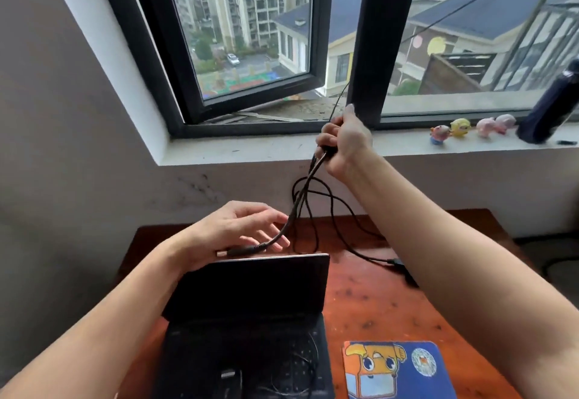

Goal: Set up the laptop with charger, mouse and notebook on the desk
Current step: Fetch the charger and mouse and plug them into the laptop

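A black laptop stands open on the reddish wooden desk, its screen dark. My right hand is raised in front of the window sill and grips the black charger cable, which hangs in loops down to the desk. The cable's plug end lies across my left hand, which hovers above the top edge of the laptop lid with fingers spread and relaxed. A dark part of the charger lies on the desk behind my right forearm. A blue and orange cartoon mouse pad lies right of the laptop.
Small toy figures and a dark bottle stand on the white window sill. The left window pane is swung open. A thin cable and a small plug rest on the laptop keyboard.
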### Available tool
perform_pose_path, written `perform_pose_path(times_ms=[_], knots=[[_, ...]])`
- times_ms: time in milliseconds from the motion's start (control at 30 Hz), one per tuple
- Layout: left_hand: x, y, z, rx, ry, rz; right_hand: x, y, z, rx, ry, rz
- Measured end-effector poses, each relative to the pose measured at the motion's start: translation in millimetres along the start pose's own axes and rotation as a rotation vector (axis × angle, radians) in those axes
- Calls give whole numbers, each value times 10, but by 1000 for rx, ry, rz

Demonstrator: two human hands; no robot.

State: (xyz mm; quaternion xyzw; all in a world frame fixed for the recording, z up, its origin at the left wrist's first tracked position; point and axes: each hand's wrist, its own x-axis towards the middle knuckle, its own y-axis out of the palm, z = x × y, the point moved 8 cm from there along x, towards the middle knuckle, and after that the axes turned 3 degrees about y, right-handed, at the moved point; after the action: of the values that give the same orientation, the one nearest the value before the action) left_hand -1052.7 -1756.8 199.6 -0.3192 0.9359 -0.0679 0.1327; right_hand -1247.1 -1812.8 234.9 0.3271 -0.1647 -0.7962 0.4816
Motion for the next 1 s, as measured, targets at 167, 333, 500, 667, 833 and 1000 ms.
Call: perform_pose_path(times_ms=[167,333,500,667,833,1000], knots=[[-643,-100,171,50,-67,-15,-30,812,-518,-214,95,263],[-1582,-795,632,-262,-11,-718,-180,1267,-1169,-444,325,491],[-2605,-1436,1287,-548,54,-1239,-259,1187,-1727,-600,432,551],[-3216,-1762,2030,-638,-41,-1460,-437,1350,-2274,-643,421,533],[-3470,-2076,2629,-659,-142,-1413,-731,1457,-2909,-778,273,508],[-3349,-2199,2940,-395,-351,-1099,-1092,1106,-3856,-1031,268,466]])
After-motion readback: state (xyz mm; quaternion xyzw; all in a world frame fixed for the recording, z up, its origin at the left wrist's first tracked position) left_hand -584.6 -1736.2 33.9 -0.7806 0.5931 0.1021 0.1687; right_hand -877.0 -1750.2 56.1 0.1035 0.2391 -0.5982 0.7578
